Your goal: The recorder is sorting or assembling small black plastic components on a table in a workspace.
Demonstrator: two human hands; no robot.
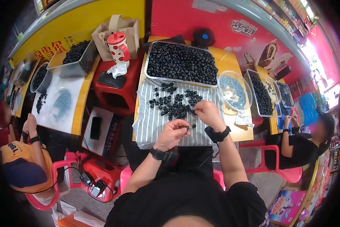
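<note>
My left hand (173,134) is closed near the front of the striped cloth (151,130), with a small black ring-shaped piece (187,128) between thumb and fingertips. Another black piece (194,126) lies loose just right of it. My right hand (209,114) is pinched at the right edge of a loose heap of black pieces (175,106); whatever its fingertips hold is hidden. Behind the heap stands a clear rectangular tray (185,82) full of the same pieces. Right of my right hand sits a round clear dish (249,99) with many tiny pale-blue slender parts (234,90).
A crumpled tissue (244,120) lies by the dish. On a red stool (111,97) at left are a spotted tumbler (119,51), a paper bag (130,34) and a dark phone (111,80). People sit at tables on both sides, with similar bins (73,62) (261,94).
</note>
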